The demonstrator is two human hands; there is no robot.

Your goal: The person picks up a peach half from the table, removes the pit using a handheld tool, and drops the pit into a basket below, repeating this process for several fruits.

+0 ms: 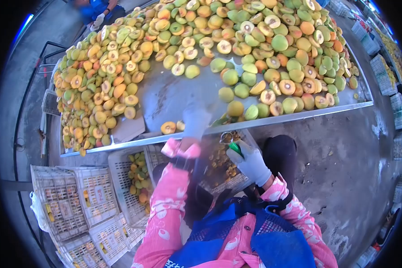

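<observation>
In the head view, two gloved hands are at the near edge of one metal surface [165,96]. The right hand [253,165] grasps one tool [235,148] with a green handle and a single metal ring, just off the near edge. The left hand [196,121] is blurred over that edge, so I cannot tell whether it grips anything. Just left of it, by the near edge, lie two pieces of fruit: one orange-yellow half [168,127] and one partly hidden piece [180,126]. One big heap of fruit [210,22], whole and halved, too many to count, runs along the far edge and down both sides toward the near corners. Below the near edge stand one crate of scraps [236,183] and, left of it, one crate of fruit pieces [120,178], with at least four more crates [98,196] further left. Beyond the far left corner is one other person [96,10]
</observation>
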